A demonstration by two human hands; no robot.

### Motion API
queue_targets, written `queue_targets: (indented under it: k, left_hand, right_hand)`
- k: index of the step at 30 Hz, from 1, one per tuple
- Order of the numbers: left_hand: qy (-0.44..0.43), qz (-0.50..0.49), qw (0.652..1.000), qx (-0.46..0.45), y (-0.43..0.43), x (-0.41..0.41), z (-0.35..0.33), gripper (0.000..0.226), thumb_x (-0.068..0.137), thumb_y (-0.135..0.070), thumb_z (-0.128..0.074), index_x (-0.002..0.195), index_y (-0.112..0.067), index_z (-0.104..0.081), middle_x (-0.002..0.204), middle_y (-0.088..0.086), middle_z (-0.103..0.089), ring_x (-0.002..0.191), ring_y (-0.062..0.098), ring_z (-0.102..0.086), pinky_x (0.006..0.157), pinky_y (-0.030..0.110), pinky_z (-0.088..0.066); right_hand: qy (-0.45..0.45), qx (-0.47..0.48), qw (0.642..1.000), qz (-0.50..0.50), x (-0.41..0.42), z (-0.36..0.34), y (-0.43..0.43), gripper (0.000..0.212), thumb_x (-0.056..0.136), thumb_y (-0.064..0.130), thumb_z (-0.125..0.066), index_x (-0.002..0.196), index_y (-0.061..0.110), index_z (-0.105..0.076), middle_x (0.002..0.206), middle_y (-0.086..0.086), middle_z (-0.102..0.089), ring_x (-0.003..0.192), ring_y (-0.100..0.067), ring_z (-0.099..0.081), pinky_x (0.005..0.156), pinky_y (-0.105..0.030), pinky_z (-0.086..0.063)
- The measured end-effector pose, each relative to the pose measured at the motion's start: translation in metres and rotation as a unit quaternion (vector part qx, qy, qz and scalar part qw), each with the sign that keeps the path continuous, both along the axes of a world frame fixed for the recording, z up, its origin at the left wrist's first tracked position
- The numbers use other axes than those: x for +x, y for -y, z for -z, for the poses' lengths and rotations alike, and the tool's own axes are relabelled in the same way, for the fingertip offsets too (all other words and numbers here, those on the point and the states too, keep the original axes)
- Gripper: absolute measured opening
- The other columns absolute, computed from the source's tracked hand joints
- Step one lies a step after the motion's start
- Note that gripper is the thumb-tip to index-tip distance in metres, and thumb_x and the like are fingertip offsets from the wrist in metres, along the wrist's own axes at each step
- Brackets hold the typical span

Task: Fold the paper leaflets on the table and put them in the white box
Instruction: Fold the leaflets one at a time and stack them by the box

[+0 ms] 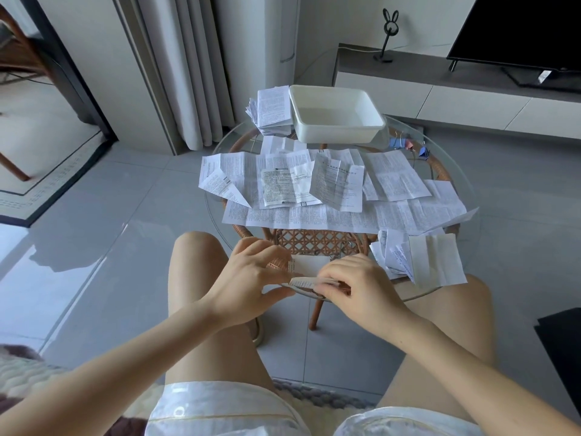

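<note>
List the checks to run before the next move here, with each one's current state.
1. Grip secure: ok; the left hand and right hand both pinch the leaflet at the table's near edge.
2. Fold complete: cannot tell; the hands cover most of it.
3. White box open: ok; no lid, looks empty.
4. Route to box: ok; only flat loose leaflets lie between.
5. All leaflets folded: not ok; many lie unfolded.

Stretching the bare left forearm [135,360] and right forearm [465,360] forward, wrists angling inward. Pinching one end of a folded leaflet [308,281] with the left hand [251,278], thumb below, fingers curled above. Gripping the other end with the right hand [358,287], knuckles up, fingers curled. Holding both hands close together.
</note>
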State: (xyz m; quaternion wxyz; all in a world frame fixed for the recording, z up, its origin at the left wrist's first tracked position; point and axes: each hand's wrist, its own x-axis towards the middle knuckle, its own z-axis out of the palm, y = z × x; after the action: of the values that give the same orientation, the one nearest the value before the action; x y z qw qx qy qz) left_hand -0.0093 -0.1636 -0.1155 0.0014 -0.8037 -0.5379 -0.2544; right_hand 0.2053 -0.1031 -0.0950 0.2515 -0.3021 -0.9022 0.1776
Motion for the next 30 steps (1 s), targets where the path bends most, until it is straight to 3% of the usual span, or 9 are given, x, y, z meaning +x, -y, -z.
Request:
queue_targets:
  k: [3,6,8,10,14,17,21,25,30]
  left_hand:
    - [0.065,0.010,0.998,0.009,-0.004,0.007,-0.005,0.021,0.086,-0.039,-0.061,0.082,-0.025,-0.076,0.098,-0.010,-0.067,0.092,0.010,-0.056,0.089,0.028,-0.035]
    - [0.249,-0.047,0.965,-0.066,-0.010,0.033,-0.034,0.017,0.087,-0.033,-0.062,0.079,-0.020,-0.069,0.078,-0.014,-0.066,0.076,-0.005,-0.055,0.077,0.016,-0.039]
    - [0.359,-0.077,0.920,-0.135,-0.022,0.058,-0.059,0.011,0.087,-0.026,-0.067,0.077,-0.020,-0.067,0.072,-0.011,-0.066,0.068,0.000,-0.057,0.067,0.016,-0.042]
    - [0.383,-0.078,0.907,-0.155,-0.044,0.085,-0.077,0.009,0.085,-0.025,-0.070,0.079,-0.019,-0.067,0.072,-0.006,-0.066,0.064,0.007,-0.058,0.061,0.020,-0.045]
    - [0.292,-0.076,0.938,-0.172,-0.091,0.133,-0.078,0.016,0.088,-0.022,-0.065,0.101,-0.014,-0.063,0.082,-0.005,-0.063,0.073,0.010,-0.057,0.063,0.020,-0.044]
    - [0.154,-0.050,0.985,-0.063,-0.104,0.154,-0.059,0.016,0.085,-0.014,-0.068,0.101,-0.012,-0.068,0.097,0.006,-0.064,0.090,0.026,-0.056,0.076,0.029,-0.041]
    - [0.059,0.059,0.995,-0.059,-0.110,0.164,-0.036,0.011,0.084,-0.016,-0.066,0.090,-0.012,-0.074,0.086,0.010,-0.063,0.079,0.031,-0.055,0.062,0.029,-0.038]
    - [0.022,0.063,0.994,-0.082,-0.119,0.162,-0.023,0.013,0.085,-0.022,-0.064,0.090,-0.016,-0.075,0.090,0.007,-0.061,0.082,0.028,-0.055,0.061,0.033,-0.046]
    - [0.070,0.045,0.996,-0.022,-0.117,0.168,-0.006,0.029,0.083,-0.028,-0.050,0.069,-0.018,-0.073,0.072,0.001,-0.054,0.062,0.022,-0.050,0.054,0.030,-0.044]
  right_hand:
    - [-0.062,-0.019,0.998,0.019,0.006,-0.013,0.004,0.024,0.084,0.035,-0.057,0.076,0.017,-0.070,0.066,0.012,-0.064,0.061,-0.003,-0.050,0.061,-0.016,-0.038]
    - [-0.136,-0.050,0.984,0.103,0.023,-0.030,0.007,0.032,0.087,0.038,-0.056,0.074,0.011,-0.067,0.060,0.002,-0.060,0.053,-0.015,-0.050,0.051,-0.026,-0.042]
    - [-0.175,-0.099,0.963,0.182,0.037,-0.042,0.011,0.039,0.089,0.037,-0.058,0.067,0.005,-0.060,0.055,-0.006,-0.057,0.051,-0.022,-0.050,0.050,-0.031,-0.040]
    - [-0.214,-0.174,0.923,0.268,0.058,-0.049,0.006,0.035,0.091,0.028,-0.062,0.064,0.006,-0.060,0.053,-0.005,-0.059,0.048,-0.015,-0.051,0.049,-0.025,-0.039]
    - [-0.268,-0.285,0.841,0.374,0.103,-0.039,-0.021,0.014,0.089,0.013,-0.063,0.077,0.007,-0.067,0.058,-0.008,-0.064,0.053,-0.020,-0.052,0.049,-0.030,-0.036]
    - [-0.232,-0.313,0.813,0.432,0.116,-0.015,-0.045,0.021,0.084,0.016,-0.068,0.064,0.012,-0.063,0.060,-0.014,-0.064,0.054,-0.025,-0.052,0.048,-0.032,-0.036]
    - [-0.103,-0.276,0.833,0.469,0.111,-0.002,-0.070,0.020,0.067,0.034,-0.068,0.064,0.015,-0.061,0.057,-0.004,-0.064,0.060,-0.033,-0.062,0.056,-0.038,-0.052]
    - [0.088,-0.150,0.873,0.456,0.106,-0.018,-0.079,0.021,0.076,0.032,-0.067,0.075,0.015,-0.055,0.066,0.003,-0.058,0.068,-0.026,-0.055,0.053,-0.028,-0.033]
    - [0.144,-0.117,0.899,0.397,0.111,-0.027,-0.089,0.018,0.081,0.037,-0.070,0.096,0.029,-0.063,0.089,0.007,-0.062,0.084,-0.020,-0.059,0.065,-0.024,-0.034]
